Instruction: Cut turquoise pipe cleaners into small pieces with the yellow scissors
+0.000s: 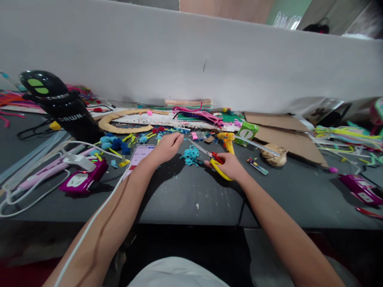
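Note:
My right hand (229, 165) grips a pair of scissors (220, 169) with red and yellow handles. Their blades point up and left, over the far side of a heap of light-blue snippets (191, 154) on the grey table. Left of the heap, my left hand (170, 146) is closed with its fingertips pinched together. Whatever it may hold is hidden or too small to make out. A phone (141, 153) showing a timer lies beside my left wrist, partly covered by my forearm. Just beyond the scissors stands a yellow glue gun (228, 140) with a clear glue stick in it.
A black bottle (67, 111) leans at the left, near a purple power strip (85, 177) and white cables. Behind my hands lie a cardboard ring (119, 121) and pink pipe cleaners (199, 114). Cardboard sheets (287, 139) and a green packet (247, 133) are at the right.

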A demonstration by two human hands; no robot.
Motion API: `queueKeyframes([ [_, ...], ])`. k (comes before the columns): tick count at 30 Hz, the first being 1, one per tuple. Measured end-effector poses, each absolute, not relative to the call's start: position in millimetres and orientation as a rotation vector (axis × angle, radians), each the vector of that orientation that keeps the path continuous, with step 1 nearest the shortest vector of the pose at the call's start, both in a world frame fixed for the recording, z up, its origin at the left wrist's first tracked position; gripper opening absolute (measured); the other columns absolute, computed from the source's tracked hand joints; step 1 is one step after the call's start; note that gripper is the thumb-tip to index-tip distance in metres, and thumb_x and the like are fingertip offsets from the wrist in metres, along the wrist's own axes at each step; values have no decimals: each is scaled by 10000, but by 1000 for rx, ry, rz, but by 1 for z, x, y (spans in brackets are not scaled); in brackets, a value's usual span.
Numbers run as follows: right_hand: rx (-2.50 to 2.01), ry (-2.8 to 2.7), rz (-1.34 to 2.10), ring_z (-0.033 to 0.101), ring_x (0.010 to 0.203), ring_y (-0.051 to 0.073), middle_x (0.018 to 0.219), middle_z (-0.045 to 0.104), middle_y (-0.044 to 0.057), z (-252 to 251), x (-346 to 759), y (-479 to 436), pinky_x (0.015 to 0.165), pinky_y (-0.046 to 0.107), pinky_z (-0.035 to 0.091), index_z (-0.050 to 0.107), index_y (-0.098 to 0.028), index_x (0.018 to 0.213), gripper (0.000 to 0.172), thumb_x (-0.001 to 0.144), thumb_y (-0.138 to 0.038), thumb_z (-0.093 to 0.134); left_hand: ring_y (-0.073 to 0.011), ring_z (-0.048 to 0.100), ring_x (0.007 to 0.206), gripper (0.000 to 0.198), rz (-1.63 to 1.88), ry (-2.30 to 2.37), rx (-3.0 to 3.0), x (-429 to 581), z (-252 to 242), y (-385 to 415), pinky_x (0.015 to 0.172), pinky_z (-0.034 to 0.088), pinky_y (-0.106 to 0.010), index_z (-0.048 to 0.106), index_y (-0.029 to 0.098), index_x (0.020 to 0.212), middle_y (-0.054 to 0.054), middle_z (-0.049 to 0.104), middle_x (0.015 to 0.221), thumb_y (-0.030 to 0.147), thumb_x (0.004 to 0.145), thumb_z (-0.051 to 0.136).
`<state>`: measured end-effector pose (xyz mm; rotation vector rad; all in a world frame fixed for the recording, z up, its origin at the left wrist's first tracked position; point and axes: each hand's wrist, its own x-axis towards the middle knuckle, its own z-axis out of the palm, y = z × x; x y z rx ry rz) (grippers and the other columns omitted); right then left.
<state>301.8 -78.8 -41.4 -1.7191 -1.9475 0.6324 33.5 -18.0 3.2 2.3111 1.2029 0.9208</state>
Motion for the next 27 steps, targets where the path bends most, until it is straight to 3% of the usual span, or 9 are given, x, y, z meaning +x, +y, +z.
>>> queueKeyframes([
  [8,-1727,-1974,592,369,553,111,569,434,-18,-34,299,-80,496,249,247,515,-181,586,536,693,-693,634,-140,437,631,367,914,1198,2336,32,2,-17,607,296,-279,442,183,701,1,487,658,378,990,329],
  [27,-1715,-1941,630,354,543,104,567,424,-26,-37,300,-80,488,245,249,527,-180,605,533,678,-693,653,-144,434,630,383,916,1189,2338,31,0,-15,606,287,-287,446,184,703,1,483,660,404,994,330],
])
